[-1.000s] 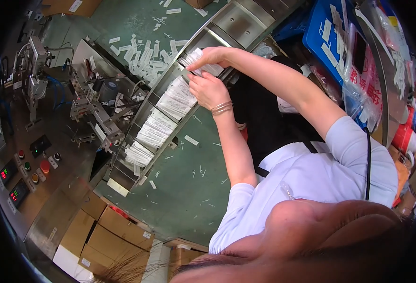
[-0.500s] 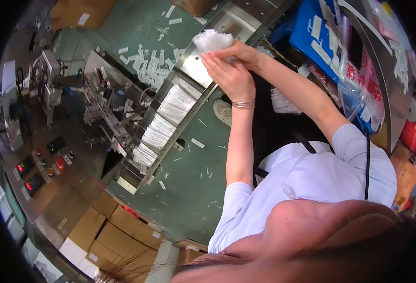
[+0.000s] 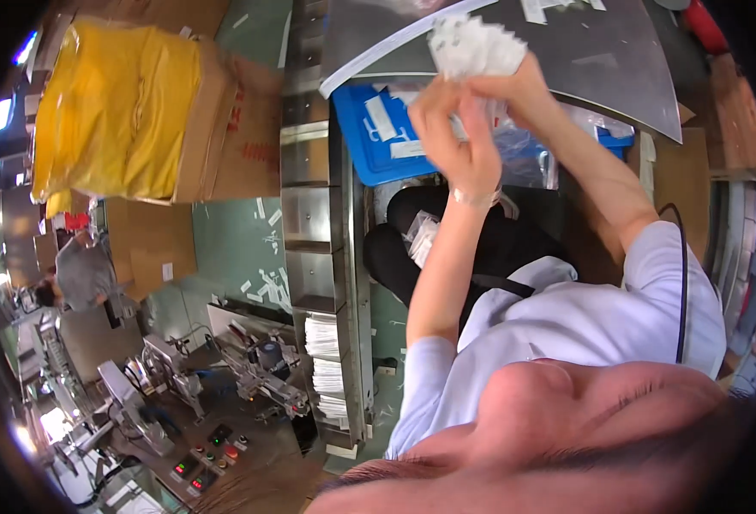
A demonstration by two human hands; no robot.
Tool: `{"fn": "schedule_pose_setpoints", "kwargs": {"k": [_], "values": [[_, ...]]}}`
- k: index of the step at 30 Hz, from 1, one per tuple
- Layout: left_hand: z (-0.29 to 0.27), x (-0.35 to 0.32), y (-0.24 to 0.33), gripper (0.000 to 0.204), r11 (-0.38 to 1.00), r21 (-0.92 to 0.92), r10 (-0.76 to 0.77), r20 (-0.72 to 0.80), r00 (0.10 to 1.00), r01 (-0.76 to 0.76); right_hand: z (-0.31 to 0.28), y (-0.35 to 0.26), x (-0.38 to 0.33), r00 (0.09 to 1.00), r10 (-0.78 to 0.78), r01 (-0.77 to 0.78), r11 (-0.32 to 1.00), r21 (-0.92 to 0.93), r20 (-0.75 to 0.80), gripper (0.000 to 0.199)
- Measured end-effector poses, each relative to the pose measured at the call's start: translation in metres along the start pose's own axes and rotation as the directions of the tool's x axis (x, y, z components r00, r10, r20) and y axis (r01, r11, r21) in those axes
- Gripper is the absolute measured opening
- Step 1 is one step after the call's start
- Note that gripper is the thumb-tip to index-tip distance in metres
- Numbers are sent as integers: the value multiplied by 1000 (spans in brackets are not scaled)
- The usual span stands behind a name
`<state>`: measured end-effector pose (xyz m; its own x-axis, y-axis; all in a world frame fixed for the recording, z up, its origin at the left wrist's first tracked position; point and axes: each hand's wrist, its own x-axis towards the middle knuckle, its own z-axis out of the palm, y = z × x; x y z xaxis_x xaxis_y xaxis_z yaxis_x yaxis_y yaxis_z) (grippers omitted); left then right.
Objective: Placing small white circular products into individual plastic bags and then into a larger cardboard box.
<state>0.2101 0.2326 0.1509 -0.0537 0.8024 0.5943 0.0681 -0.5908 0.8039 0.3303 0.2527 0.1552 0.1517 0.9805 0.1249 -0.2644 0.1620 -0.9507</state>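
The right hand (image 3: 518, 88) has its grip round a fanned white packet bundle (image 3: 476, 47), presumably against spilling — the left hand's grip (image 3: 465, 147) I cannot tell.

Your fanned packets (image 3: 478, 50) are white with small grey marks, and the stacked packets (image 3: 322, 336) in the silvery metal channel (image 3: 309, 206) are white too. Your tray (image 3: 357, 150) is bright blue, the bench (image 3: 614, 98) dark grey. You have yellow plastic (image 3: 125, 111) against a brown, red-printed carton (image 3: 245, 128), green floor (image 3: 262, 221), your black trousers (image 3: 408, 206) and pale lavender-white shirt (image 3: 605, 295).
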Motion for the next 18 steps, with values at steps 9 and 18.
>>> {"fn": "schedule_pose_setpoints", "kwargs": {"k": [9,18], "values": [[132,89,-8,35,779,-443,-376,238,895,445,-97,-52,44,995,95,-96,940,-326,-18,109],[134,69,-21,27,690,-577,-441,144,886,437,-94,-42,33,979,-190,202,946,-252,73,102]]}}
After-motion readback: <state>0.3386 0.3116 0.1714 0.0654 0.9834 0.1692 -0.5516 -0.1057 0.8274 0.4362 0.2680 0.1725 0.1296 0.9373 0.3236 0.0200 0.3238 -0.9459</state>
